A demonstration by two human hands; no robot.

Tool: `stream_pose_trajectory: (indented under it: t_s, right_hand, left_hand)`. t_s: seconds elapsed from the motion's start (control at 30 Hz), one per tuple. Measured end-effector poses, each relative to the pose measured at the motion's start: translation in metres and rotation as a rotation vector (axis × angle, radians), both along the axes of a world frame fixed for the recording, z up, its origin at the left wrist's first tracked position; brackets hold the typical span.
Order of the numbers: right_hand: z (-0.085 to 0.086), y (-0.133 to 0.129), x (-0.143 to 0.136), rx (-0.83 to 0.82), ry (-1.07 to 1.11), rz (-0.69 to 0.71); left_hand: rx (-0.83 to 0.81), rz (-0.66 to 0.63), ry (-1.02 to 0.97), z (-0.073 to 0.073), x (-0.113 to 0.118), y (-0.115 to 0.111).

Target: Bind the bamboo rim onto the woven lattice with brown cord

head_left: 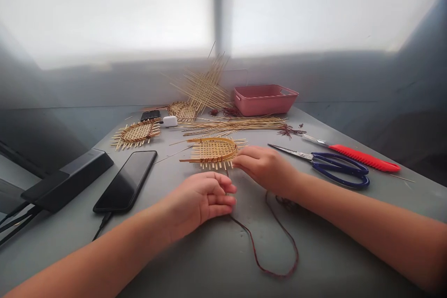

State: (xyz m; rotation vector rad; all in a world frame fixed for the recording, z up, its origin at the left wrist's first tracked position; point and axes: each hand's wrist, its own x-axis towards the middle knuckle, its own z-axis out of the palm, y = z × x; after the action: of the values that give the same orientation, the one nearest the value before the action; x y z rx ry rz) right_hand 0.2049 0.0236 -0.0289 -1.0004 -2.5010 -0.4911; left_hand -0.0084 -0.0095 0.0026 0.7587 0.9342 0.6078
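Woven strip panel (210,150) lies on the table (209,260) just beyond both hands, long axis roughly side to side, rounded end rightward. The right hand (267,167) is nearer, fingertips at that end, apparently pinching; the left hand (199,200) is apart from it, half-curled, its hold on the cord (256,253) unclear.

Has a woven piece (213,150) mid-table (335,251), a cord (256,260) before it, a phone (125,181) to its left and a power block (70,179) farther left. Has scissors (324,163) on the right, with a cutter (363,157) just behind. Farther back, has a strip bundle (237,124) crosswise, a tub (267,103) behind its right part, a lattice (207,84) behind its left, and an earbud case (170,121) by its left end.
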Motion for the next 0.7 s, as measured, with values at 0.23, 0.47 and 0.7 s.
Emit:
stream_pose_trajectory:
  t_s: [0.23, 0.47, 0.7]
  right_hand:
    - [0.015, -0.005, 0.002, 0.275, 0.220, 0.051]
    - [0.023, -0.015, 0.001, 0.414, 0.183, 0.286]
    - [0.029, -0.023, 0.000, 0.146, 0.824, 0.212]
  left_hand:
    - [-0.110, 0.266, -0.124, 0.002, 0.007, 0.004]
    - [0.010, 0.412, -0.289, -0.005, 0.009, 0.010]
    - [0.126, 0.438, -0.382, -0.003, 0.007, 0.007]
